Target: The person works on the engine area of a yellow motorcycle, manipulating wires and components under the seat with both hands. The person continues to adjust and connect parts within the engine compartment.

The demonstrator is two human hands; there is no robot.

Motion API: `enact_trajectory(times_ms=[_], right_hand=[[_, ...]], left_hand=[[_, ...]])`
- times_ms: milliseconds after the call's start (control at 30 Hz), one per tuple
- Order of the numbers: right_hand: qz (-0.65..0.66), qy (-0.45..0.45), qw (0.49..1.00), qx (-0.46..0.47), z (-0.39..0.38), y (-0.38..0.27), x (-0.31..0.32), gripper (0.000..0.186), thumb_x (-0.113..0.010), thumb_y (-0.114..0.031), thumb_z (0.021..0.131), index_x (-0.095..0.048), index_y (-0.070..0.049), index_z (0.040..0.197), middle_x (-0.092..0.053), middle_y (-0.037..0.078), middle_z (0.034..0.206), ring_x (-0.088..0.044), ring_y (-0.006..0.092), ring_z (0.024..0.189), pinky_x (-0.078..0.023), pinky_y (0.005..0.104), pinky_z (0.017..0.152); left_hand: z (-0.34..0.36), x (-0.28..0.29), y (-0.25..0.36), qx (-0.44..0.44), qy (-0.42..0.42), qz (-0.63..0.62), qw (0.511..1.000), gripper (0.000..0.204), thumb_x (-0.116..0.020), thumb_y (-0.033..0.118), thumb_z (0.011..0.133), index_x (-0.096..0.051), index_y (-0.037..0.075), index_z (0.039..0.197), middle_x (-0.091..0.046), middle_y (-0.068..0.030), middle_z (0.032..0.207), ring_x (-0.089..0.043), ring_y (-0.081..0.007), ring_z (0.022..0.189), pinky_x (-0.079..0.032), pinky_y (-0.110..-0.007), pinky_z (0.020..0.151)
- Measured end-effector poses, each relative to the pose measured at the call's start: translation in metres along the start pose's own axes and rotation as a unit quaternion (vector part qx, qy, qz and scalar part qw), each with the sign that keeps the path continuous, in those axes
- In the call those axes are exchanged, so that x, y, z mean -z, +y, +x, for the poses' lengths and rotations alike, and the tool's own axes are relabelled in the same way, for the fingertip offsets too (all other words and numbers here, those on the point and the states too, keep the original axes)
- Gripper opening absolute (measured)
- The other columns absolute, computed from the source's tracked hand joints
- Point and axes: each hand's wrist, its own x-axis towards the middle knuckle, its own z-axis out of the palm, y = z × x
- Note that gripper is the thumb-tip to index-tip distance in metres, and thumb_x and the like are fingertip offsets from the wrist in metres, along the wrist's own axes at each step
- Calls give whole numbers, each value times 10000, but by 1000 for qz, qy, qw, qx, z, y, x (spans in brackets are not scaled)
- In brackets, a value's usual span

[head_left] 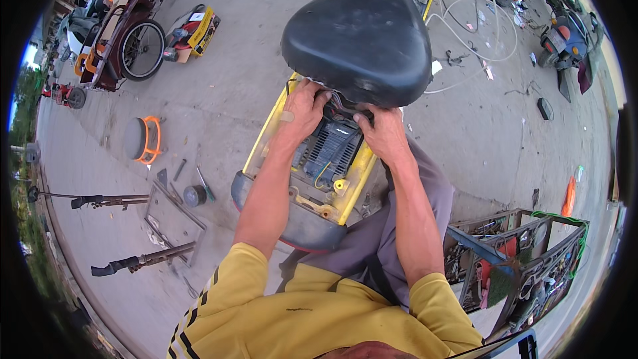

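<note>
A large black seat (359, 40) sits over the yellow frame (359, 176) of a small vehicle. Below the seat's near edge, an open bay holds a dark finned controller box (332, 149) and a bundle of wires (340, 104). My left hand (304, 108) is closed at the left of these wires, its fingertips partly hidden under the seat. My right hand (385, 134) is closed at the right side, thumb bent toward the wires. What either hand grips is hidden. A dark rear cover (309, 226) lies at the near end of the frame.
An orange-legged stool (151, 139) and scattered tools (206, 183) lie on the ground at left. A metal rack (525, 252) filled with parts stands at right. Carts and a tricycle (136, 46) stand far left; a scooter (565, 40) and loose tubing (505, 53) are far right.
</note>
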Motion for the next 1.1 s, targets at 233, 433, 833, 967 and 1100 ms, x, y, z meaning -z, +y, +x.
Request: enact_trajectory(times_ms=[233, 433, 833, 967, 1100], right_hand=[[22, 18, 1000, 9, -6, 7, 0, 217, -790, -127, 898, -795, -30, 1092, -721, 244, 1153, -623, 442, 1179, -483, 521, 1041], [66, 18, 998, 2, -5, 8, -3, 173, -801, -121, 876, -810, -58, 1036, -720, 226, 1137, -605, 434, 1203, -451, 532, 1069], [-34, 35, 998, 46, -6, -13, -20, 167, -805, -165, 881, -798, -79, 1024, -702, 154, 1171, -594, 394, 1218, -391, 527, 1110], [-22, 42, 998, 27, -5, -6, -32, 147, -766, -153, 907, -788, -54, 1013, -702, 155, 1153, -600, 391, 1209, -399, 530, 1089], [-47, 78, 995, 44, -4, -6, -38, 136, -751, -153, 921, -779, -49, 1005, -723, 154, 1097, -625, 400, 1153, -411, 529, 1065]], left_hand=[[0, 7, -12, 6, -66, -73, 995, 185, -711, 99, 997, -764, -26, 1123, -718, -145, 1087, -694, -311, 1047, -521, -412, 943], [3, 19, -10, 44, -136, -118, 983, 164, -688, 70, 1004, -777, -30, 1099, -751, -129, 1069, -699, -267, 1048, -524, -384, 967], [6, 17, 0, 105, -100, -99, 984, 249, -720, 134, 1005, -753, -49, 1172, -791, -164, 1043, -733, -253, 989, -556, -408, 908], [9, 13, -10, 104, -92, -98, 986, 257, -719, 132, 1007, -741, -72, 1162, -784, -189, 1036, -737, -271, 974, -559, -415, 897], [9, 11, -10, 87, -83, -74, 990, 255, -700, 132, 1016, -741, -68, 1168, -785, -191, 1022, -742, -288, 962, -560, -419, 885]])
